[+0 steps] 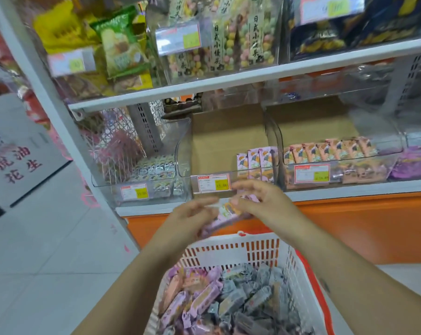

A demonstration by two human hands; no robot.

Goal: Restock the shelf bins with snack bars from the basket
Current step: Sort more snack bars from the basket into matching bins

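Lilac-wrapped snack bars [225, 215] were held between both hands, raised above the far rim of the white basket [229, 247] and just in front of the middle shelf bin [253, 176]. The left hand [192, 213] gripped the bundle at its lower end, fingers curled round it. The right hand [260, 201] pinched the upper end, though blur hid the exact finger placement. I judged the step to be the carry from basket to bin, with the loading not yet done. That clear bin held only a few matching bars [255, 158] standing at its right side, before a cardboard liner [229, 136]. The next move would call for lifting the bundle over the front wall, above the price tag [213, 183], and standing it beside them.
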